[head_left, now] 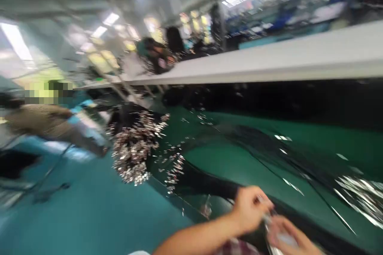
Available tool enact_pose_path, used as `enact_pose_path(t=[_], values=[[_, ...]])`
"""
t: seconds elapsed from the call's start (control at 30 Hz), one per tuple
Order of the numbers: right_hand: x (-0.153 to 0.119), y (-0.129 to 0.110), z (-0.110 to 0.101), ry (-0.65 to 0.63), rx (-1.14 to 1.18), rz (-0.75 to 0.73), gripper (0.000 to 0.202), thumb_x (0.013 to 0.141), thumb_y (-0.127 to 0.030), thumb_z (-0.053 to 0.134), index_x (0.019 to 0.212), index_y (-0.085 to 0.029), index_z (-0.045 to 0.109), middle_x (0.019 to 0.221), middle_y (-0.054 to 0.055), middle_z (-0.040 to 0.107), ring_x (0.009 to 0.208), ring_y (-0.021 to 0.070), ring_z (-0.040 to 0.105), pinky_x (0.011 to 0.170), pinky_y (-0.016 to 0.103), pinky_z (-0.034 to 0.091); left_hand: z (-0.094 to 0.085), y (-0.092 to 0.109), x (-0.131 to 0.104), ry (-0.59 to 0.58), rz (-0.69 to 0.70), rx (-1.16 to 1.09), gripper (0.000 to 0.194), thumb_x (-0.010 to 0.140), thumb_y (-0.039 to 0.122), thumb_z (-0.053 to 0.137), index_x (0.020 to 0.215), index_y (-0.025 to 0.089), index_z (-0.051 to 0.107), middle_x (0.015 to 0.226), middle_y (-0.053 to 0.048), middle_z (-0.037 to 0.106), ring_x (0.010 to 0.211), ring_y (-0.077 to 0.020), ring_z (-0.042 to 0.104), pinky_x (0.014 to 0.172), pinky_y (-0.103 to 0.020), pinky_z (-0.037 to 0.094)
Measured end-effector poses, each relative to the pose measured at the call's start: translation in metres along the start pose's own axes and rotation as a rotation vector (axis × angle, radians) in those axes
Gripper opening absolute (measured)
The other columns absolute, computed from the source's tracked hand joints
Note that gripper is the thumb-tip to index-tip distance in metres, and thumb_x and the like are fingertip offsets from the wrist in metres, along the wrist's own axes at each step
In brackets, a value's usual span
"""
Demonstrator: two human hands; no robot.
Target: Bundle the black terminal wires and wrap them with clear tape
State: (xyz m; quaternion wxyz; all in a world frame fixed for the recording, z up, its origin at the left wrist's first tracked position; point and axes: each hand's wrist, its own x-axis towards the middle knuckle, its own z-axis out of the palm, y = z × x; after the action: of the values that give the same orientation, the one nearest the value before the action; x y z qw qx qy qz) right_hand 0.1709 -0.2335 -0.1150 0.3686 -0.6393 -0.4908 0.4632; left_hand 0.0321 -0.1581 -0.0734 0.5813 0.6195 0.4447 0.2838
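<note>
My left hand (251, 209) reaches in from the bottom, its fingers pinched together over the green worktop (221, 159). Close beside it, at the lower right, my right hand (290, 237) is curled with its fingertips almost meeting the left ones. A small pale, silvery piece shows between the two hands, too smeared by motion to name. Below and behind them runs a thick black bundle of what look like cables (206, 179), with shiny metal ends (175, 173) near its left end.
A large black bundle with many shiny tips (134, 147) hangs at the table's left end. More silvery ends (362, 195) lie at the right. A long white shelf (269, 63) runs above the worktop. A seated person (44, 123) is at the left, near a blue-green floor (89, 211).
</note>
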Motion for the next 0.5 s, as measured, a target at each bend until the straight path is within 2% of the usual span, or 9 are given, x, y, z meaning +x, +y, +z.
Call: enact_pose_path(t=[0.03, 0.1, 0.17, 0.23, 0.27, 0.33, 0.4, 0.43, 0.5], values=[[-0.01, 0.007, -0.004, 0.014, 0.059, 0.072, 0.04, 0.063, -0.058, 0.07, 0.088, -0.028, 0.061, 0.082, 0.002, 0.065, 0.078, 0.0266, 0.068, 0.062, 0.036, 0.057, 0.002, -0.002, 0.005, -0.014, -0.006, -0.031, 0.03, 0.078, 0.045, 0.072, 0.072, 0.017, 0.063, 0.07, -0.004, 0.064, 0.068, -0.0162, 0.06, 0.07, -0.031, 0.051], [-0.022, 0.016, -0.011, -0.017, 0.183, 0.177, 0.039, 0.062, -0.045, 0.07, 0.092, -0.023, 0.056, 0.071, -0.001, 0.061, 0.066, 0.0208, 0.06, 0.063, 0.033, 0.052, 0.007, -0.005, 0.017, -0.01, -0.029, -0.135, 0.035, 0.072, 0.048, 0.073, 0.067, 0.017, 0.059, 0.059, -0.002, 0.061, 0.058, -0.0138, 0.057, 0.064, -0.029, 0.049], [-0.029, 0.019, -0.017, 0.034, 0.2, 0.175, 0.048, 0.053, -0.031, 0.074, 0.095, -0.021, 0.056, 0.085, 0.001, 0.062, 0.077, 0.0205, 0.058, 0.073, 0.032, 0.05, 0.012, -0.007, 0.028, -0.001, -0.102, -0.254, 0.039, 0.069, 0.051, 0.074, 0.069, 0.016, 0.057, 0.056, 0.0, 0.061, 0.053, -0.0121, 0.056, 0.061, -0.027, 0.049], [-0.034, 0.019, -0.018, 0.046, 0.223, 0.142, 0.058, 0.046, -0.026, 0.077, 0.1, -0.02, 0.058, 0.1, 0.004, 0.06, 0.092, 0.023, 0.056, 0.084, 0.033, 0.046, 0.018, -0.009, 0.036, -0.005, -0.19, -0.324, 0.042, 0.065, 0.052, 0.077, 0.07, 0.016, 0.055, 0.055, 0.001, 0.059, 0.052, -0.0106, 0.055, 0.058, -0.024, 0.048], [-0.037, 0.019, -0.016, 0.037, 0.265, 0.135, 0.061, 0.046, -0.028, 0.079, 0.103, -0.02, 0.059, 0.104, 0.004, 0.059, 0.095, 0.0237, 0.055, 0.086, 0.033, 0.045, 0.02, -0.011, 0.038, -0.02, -0.23, -0.336, 0.044, 0.063, 0.051, 0.079, 0.071, 0.016, 0.055, 0.055, 0.002, 0.058, 0.05, -0.0098, 0.054, 0.054, -0.022, 0.045], [-0.043, 0.021, -0.009, 0.044, 0.398, 0.147, 0.055, 0.056, -0.041, 0.079, 0.104, -0.02, 0.061, 0.1, 0.003, 0.058, 0.092, 0.0232, 0.055, 0.083, 0.032, 0.045, 0.025, -0.014, 0.043, -0.081, -0.283, -0.308, 0.045, 0.061, 0.051, 0.081, 0.074, 0.015, 0.056, 0.054, 0.003, 0.056, 0.046, -0.0081, 0.049, 0.044, -0.019, 0.035], [-0.045, 0.028, 0.001, 0.151, 0.507, 0.195, 0.043, 0.068, -0.053, 0.07, 0.092, -0.019, 0.063, 0.089, 0.003, 0.059, 0.085, 0.0221, 0.055, 0.079, 0.032, 0.044, 0.029, -0.017, 0.051, -0.15, -0.284, -0.214, 0.042, 0.065, 0.051, 0.077, 0.076, 0.015, 0.057, 0.055, 0.003, 0.056, 0.04, -0.0065, 0.042, 0.039, -0.018, 0.024], [-0.045, 0.032, 0.005, 0.224, 0.546, 0.243, 0.041, 0.069, -0.055, 0.068, 0.085, -0.018, 0.063, 0.084, 0.003, 0.059, 0.082, 0.0217, 0.056, 0.076, 0.031, 0.044, 0.031, -0.017, 0.057, -0.182, -0.244, -0.139, 0.038, 0.07, 0.05, 0.074, 0.076, 0.015, 0.058, 0.056, 0.002, 0.057, 0.04, -0.0064, 0.04, 0.039, -0.019, 0.024], [-0.041, 0.04, 0.011, 0.347, 0.621, 0.385, 0.04, 0.062, -0.05, 0.071, 0.082, -0.017, 0.062, 0.077, 0.002, 0.059, 0.072, 0.0202, 0.056, 0.068, 0.031, 0.043, 0.035, -0.017, 0.076, -0.265, -0.046, 0.071, 0.029, 0.079, 0.043, 0.066, 0.073, 0.016, 0.06, 0.061, 0.0, 0.059, 0.047, -0.0089, 0.046, 0.047, -0.021, 0.035]])
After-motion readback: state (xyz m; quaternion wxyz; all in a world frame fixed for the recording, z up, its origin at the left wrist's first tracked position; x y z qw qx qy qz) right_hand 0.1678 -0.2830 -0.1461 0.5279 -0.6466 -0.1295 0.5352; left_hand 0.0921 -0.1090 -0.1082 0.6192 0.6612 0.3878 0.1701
